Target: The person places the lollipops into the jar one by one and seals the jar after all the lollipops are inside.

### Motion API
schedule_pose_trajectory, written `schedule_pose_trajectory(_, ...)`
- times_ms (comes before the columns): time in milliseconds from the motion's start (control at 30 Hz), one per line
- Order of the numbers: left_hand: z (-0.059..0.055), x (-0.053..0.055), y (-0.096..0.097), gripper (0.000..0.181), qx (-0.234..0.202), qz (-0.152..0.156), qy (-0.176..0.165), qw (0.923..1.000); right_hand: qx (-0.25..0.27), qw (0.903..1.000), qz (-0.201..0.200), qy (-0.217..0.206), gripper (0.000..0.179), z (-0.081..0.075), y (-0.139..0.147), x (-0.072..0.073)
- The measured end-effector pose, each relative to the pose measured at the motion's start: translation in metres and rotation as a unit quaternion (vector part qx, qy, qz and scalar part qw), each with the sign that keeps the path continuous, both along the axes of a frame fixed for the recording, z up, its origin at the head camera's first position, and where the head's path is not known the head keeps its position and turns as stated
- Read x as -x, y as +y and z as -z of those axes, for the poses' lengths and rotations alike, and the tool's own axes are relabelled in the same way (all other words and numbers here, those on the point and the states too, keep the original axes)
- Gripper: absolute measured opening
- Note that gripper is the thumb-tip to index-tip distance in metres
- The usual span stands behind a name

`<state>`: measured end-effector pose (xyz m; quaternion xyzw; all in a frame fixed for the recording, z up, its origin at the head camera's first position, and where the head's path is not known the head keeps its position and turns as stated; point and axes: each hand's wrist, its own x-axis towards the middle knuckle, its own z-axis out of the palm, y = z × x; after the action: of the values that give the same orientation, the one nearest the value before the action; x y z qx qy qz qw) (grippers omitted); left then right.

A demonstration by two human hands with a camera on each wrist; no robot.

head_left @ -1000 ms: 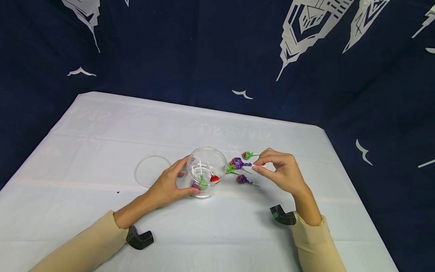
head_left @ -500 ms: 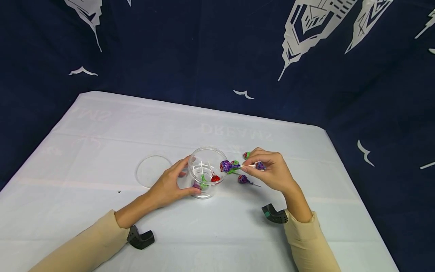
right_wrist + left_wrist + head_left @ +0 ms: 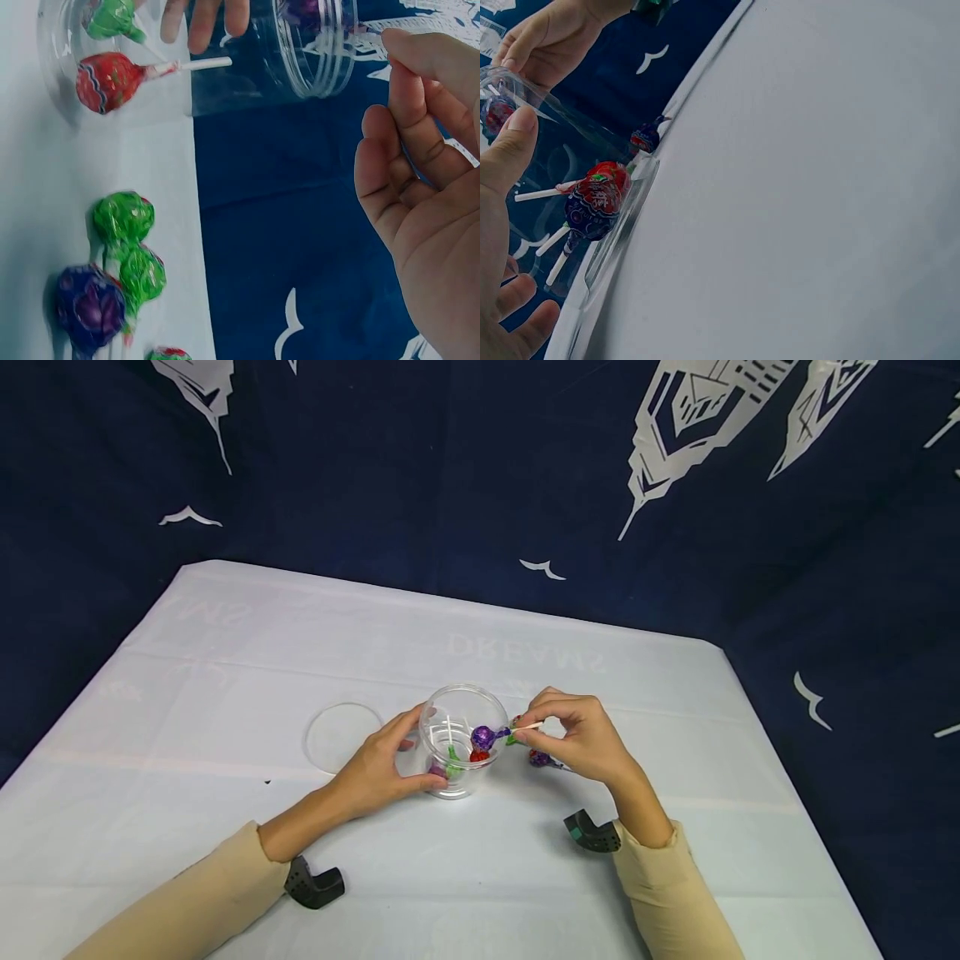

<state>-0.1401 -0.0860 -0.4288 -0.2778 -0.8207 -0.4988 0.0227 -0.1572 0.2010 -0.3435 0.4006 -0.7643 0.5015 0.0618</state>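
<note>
Tabletop: perhaps four lollipops, right wrist view only.

Left grip curved, thumb spread from fingers; right grip pinching at the fingertips; both forearms angled inward.

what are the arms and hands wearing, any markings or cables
The left sleeve and right sleeve are plain beige, ending short of the hands. By each cuff is an angular black device, left device and right device, the right one with a small green patch. Left hand and right hand wear no gloves; no cables show.
</note>
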Motion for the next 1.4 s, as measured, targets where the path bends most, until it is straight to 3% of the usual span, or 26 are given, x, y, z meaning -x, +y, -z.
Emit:
schedule_pose_trajectory(200,0.001,0.0,0.0,0.099,0.0,0.003,0.003,1.0,0.004,0.9998,-0.016,-0.008,0.023,0.002,-0.005,0.002)
schedule_pose_trajectory(767,0.001,0.0,0.0,0.099,0.002,-0.001,0.007,1.0,0.003,0.9998,0.001,-0.021,0.023,0.004,0.004,0.0)
schedule_pose_trajectory(1100,0.0,0.0,0.001,0.1,0.006,-0.001,0.008,1.0,-0.016,0.999,0.04,-0.012,0.02,0.009,0.013,-0.003)
schedule_pose_trajectory(1267,-0.001,0.0,0.001,0.101,0.011,-0.005,0.002,0.9999,-0.041,0.9952,0.088,0.012,0.02,-0.005,0.01,-0.016)
schedule_pose_trajectory(1400,-0.001,0.0,0.001,0.101,0.012,-0.006,0.001,0.9999,-0.038,0.9949,0.093,-0.001,0.02,-0.01,0.011,-0.021)
